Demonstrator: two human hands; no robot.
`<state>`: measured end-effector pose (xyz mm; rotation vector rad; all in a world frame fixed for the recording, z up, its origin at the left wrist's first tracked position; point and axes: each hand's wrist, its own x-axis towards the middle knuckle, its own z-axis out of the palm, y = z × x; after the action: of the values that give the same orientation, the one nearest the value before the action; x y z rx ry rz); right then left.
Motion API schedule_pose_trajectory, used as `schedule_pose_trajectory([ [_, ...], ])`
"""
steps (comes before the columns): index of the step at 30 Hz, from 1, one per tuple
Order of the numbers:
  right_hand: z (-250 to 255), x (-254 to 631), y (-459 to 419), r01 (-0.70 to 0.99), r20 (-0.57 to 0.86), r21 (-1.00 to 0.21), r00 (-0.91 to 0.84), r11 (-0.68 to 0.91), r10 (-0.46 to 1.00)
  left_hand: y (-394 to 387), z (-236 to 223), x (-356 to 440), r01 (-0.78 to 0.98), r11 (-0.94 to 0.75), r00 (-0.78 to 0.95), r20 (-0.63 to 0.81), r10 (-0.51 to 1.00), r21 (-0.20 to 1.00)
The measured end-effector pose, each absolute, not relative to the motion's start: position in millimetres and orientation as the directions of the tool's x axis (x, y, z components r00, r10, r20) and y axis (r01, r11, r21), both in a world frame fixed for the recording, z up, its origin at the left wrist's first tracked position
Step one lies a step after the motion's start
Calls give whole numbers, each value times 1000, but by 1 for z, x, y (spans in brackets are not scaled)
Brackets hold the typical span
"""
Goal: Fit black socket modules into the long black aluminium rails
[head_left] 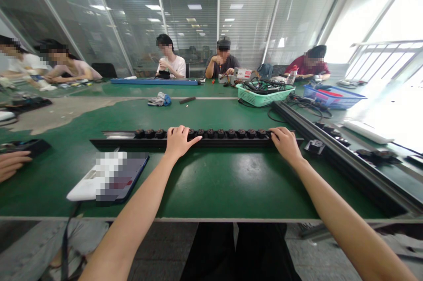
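A long black rail [218, 142] lies crosswise on the green table in front of me, with a row of round black socket-like pieces [231, 133] along it. My left hand [178, 140] is over the rail left of its middle, fingers curled over the far side and thumb stretched out to the right. Near the right end, my right hand [284, 141] grips the rail, its fingertips close to the last round piece. The undersides of both hands are hidden. At the rail's left end a bare silvery strip [119, 134] shows.
A white device and dark phone-like slab [132, 179] lie at near left, beside another person's hand [13, 164]. A longer black rail [343, 162] runs along the right. Behind are a green basket [264, 96], a blue basket [343, 101], a cloth [160, 99] and several seated people.
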<state>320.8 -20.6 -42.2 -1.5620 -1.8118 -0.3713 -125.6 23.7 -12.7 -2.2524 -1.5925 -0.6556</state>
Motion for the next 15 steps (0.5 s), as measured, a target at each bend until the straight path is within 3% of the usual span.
schedule_pose_trajectory([
  [15,-41,325,-21,930,643,-269,-18,248,766,23,-12,-126,942,-334,287,531,798,-7],
])
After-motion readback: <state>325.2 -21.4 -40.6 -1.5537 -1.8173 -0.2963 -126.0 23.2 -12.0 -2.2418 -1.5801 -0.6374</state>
